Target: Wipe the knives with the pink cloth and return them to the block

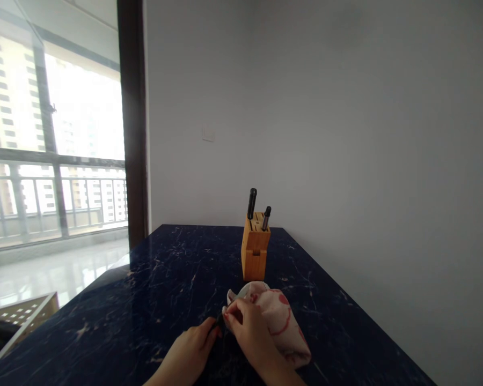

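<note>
My right hand is closed around a white cloth with red print, pinching its edge near the front of the dark marble table. My left hand sits just left of it, fingers curled on a thin dark object that I cannot make out. The two hands nearly touch. Behind the cloth stands a wooden knife block with two black handles sticking up from its slots.
A grey wall runs along the table's right and far sides. To the left a large window and balcony railing show buildings outside. A pale slatted crate sits on the floor at the lower left.
</note>
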{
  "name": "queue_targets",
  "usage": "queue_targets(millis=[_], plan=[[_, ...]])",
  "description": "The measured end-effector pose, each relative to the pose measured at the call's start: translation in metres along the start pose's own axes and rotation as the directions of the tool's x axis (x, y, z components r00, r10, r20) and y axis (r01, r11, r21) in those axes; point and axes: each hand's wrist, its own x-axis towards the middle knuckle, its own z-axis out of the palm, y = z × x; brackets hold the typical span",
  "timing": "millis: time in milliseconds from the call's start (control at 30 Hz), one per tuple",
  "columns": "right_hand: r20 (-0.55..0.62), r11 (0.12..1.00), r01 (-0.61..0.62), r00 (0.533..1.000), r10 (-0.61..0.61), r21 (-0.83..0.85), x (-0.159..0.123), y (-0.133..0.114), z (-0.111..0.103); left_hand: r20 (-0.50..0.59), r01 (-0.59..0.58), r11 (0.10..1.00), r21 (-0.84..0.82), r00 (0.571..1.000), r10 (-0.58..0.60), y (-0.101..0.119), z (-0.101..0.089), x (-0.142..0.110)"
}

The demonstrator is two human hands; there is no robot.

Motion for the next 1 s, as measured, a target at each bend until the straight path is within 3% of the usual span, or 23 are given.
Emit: queue_targets(millis=[700, 1000], plan=[[-0.048, 0.997, -0.006, 0.999, 0.003, -0.074, -0.002, -0.001, 0.007, -0.01, -0.047, 0.999, -0.019, 0.999, 0.047, -0.003, 0.001, 0.001], [-0.159, 0.994, -0.107, 0.982, 0.101, -0.03, 0.012, 0.009, -0.014, -0.001, -0.062, 0.998, -0.023, 0.998, 0.062, 0.001, -0.004, -0.004]])
